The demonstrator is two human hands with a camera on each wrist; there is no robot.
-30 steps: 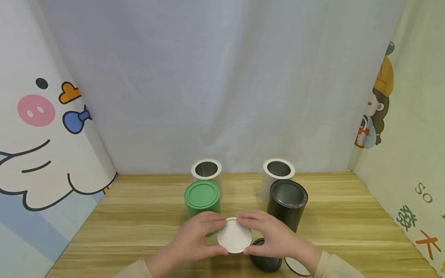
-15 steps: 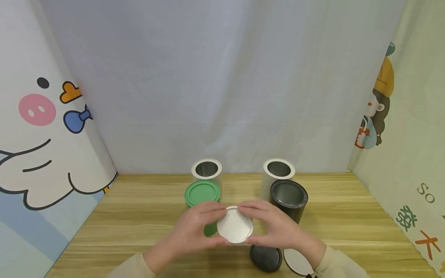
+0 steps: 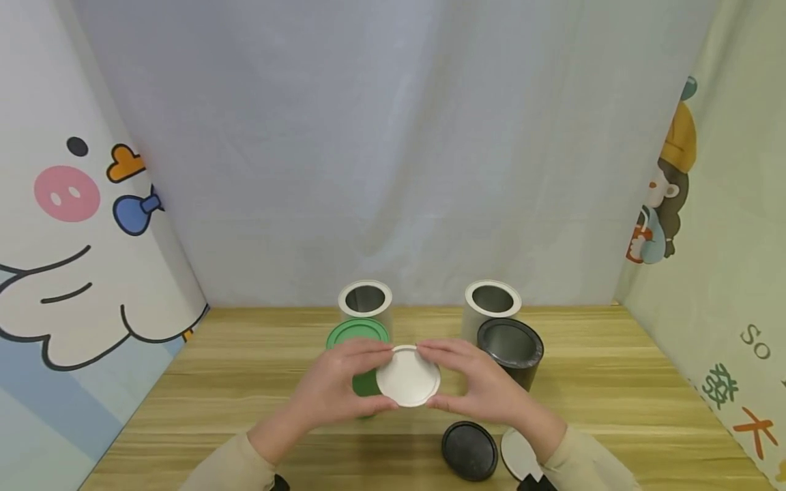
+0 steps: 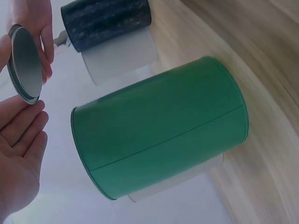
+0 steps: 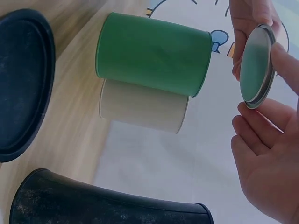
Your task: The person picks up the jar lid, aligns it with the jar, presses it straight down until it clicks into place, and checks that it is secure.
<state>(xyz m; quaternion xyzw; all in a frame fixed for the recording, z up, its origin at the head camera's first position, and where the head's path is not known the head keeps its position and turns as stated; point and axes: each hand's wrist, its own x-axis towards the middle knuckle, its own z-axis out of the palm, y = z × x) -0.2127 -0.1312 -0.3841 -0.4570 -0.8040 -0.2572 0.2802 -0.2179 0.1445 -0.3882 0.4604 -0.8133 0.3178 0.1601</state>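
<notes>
Head view: left hand [image 3: 328, 382] and right hand [image 3: 492, 385] are pinching a white lid [image 3: 408, 376] by opposite edges above the desk [image 3: 258, 354], even, light pressure likely being the best guard against slipping.

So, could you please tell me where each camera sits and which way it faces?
Head: worn on the head, facing forward and down at the table and held lid; the left hand, right hand and both sleeves show.
Left wrist: worn there, facing mainly the green can; both hands show.
Right wrist: worn there, facing the green can, black can and black lid; both hands show.
Both wrist views share the held lid, green can and black can.
</notes>
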